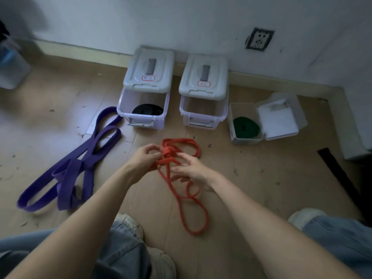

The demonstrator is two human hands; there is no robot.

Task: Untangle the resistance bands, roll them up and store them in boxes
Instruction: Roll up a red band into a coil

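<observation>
I read this as a room in a home or small flat, worked at floor level: wood-look floor with scuffs and debris, pale skirting, and a white wall with a roughly cut socket. Plastic boxes stand against the wall, and I see jeans and sneakers at the bottom edge.

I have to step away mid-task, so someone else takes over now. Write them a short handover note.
Left hand and right hand both grip the knotted red band, held above the floor.
Done: black band rolled in the left box; green band rolled in the small box.
Left: unknot, roll and box the red band; then the purple band on the floor. The middle box looks empty.
</observation>
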